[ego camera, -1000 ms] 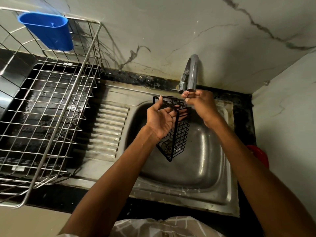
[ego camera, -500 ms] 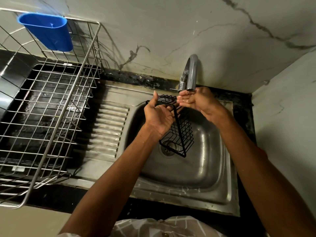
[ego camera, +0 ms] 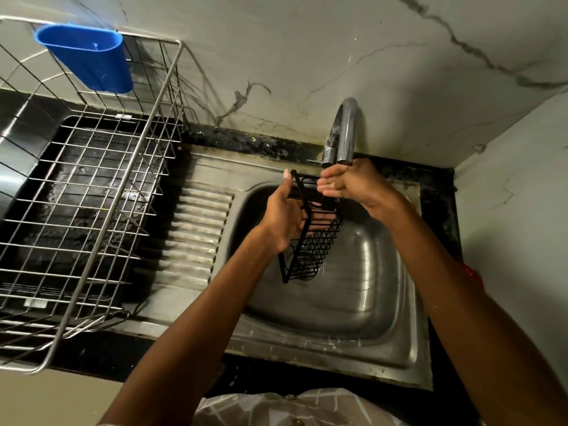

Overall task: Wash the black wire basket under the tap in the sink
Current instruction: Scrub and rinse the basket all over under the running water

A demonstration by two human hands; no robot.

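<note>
A small black wire basket (ego camera: 316, 247) hangs tilted on end over the steel sink (ego camera: 362, 309), its lower end above the drain. My left hand (ego camera: 284, 215) grips its upper part, thumb along the top rim and fingers showing through the mesh. My right hand (ego camera: 353, 182) is directly under the spout of the grey tap (ego camera: 345, 133), fingers together and pointing left, touching the basket's upper edge. I cannot tell whether it grips the wire. No stream of water is clearly visible.
A steel wire dish rack (ego camera: 92, 210) stands on the left counter, with a blue plastic holder (ego camera: 89, 59) hooked on its back rim. The ribbed drainboard (ego camera: 196, 238) lies between rack and sink. A wall corner closes the right side, with something red (ego camera: 471, 273) behind my right forearm.
The basket has been turned in my left hand so it hangs more upright and edge-on. My right hand has stayed under the spout, shifting slightly.
</note>
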